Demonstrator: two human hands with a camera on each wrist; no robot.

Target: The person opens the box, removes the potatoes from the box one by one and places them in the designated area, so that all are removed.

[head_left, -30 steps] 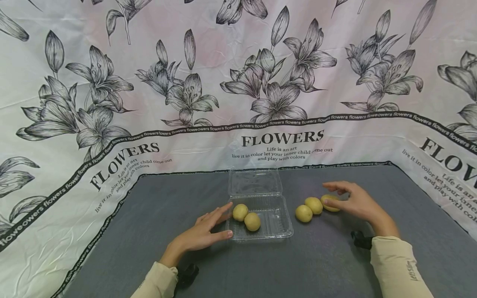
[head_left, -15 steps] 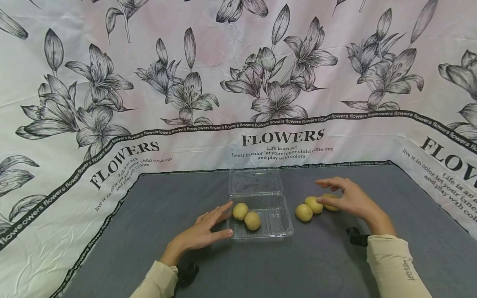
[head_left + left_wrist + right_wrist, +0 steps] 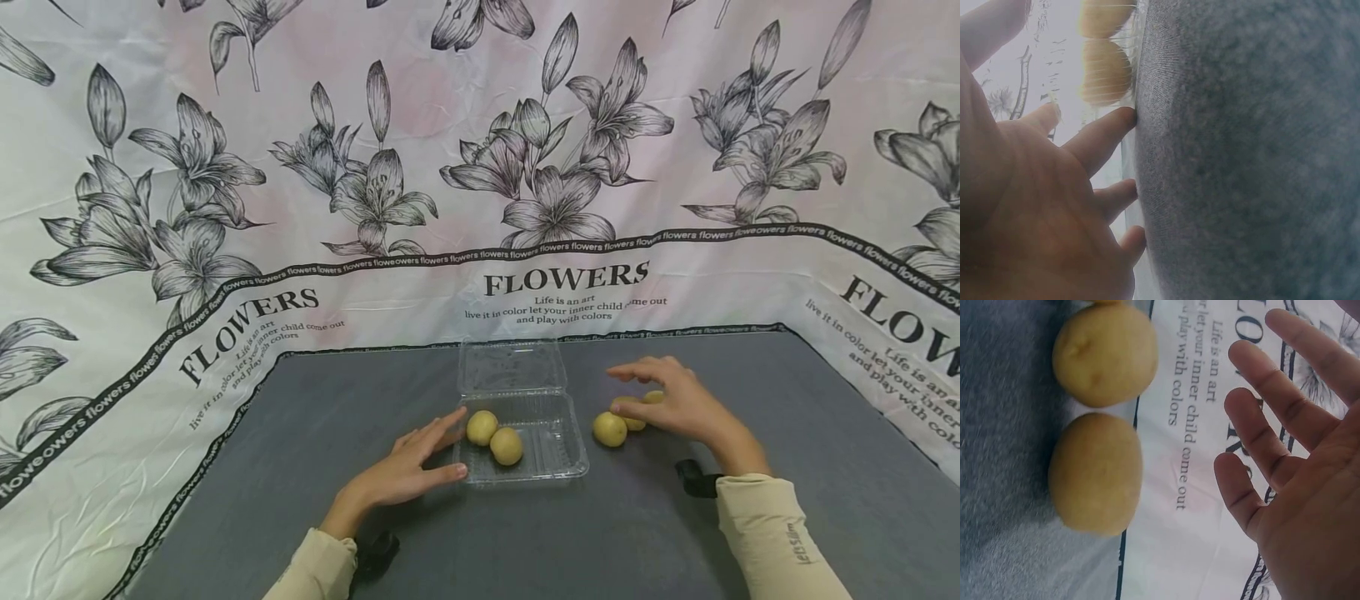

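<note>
A clear plastic box (image 3: 555,442) lies on the table with its lid (image 3: 513,367) folded back. Inside its left half sit two small yellow potatoes, a rear one (image 3: 482,427) and a nearer one (image 3: 506,446). My left hand (image 3: 408,467) touches the box's left side with spread fingers. Right of the box, three more potatoes stand in a row: a front-left one (image 3: 609,429), a partly covered middle one (image 3: 634,424) and a far one (image 3: 654,397). Above them hovers my right hand (image 3: 678,404), fingers extended and holding nothing; the right wrist view shows a gap between its fingers and a potato (image 3: 1096,475).
A grey cloth covers the table (image 3: 337,400). Behind it and at both sides hangs a white curtain (image 3: 420,308) printed with flowers and lettering. Black devices are strapped under the left wrist (image 3: 377,554) and the right wrist (image 3: 696,479).
My right hand has moved left, from the far potato to over the middle one. The left hand, the box and all the potatoes have stayed where they were.
</note>
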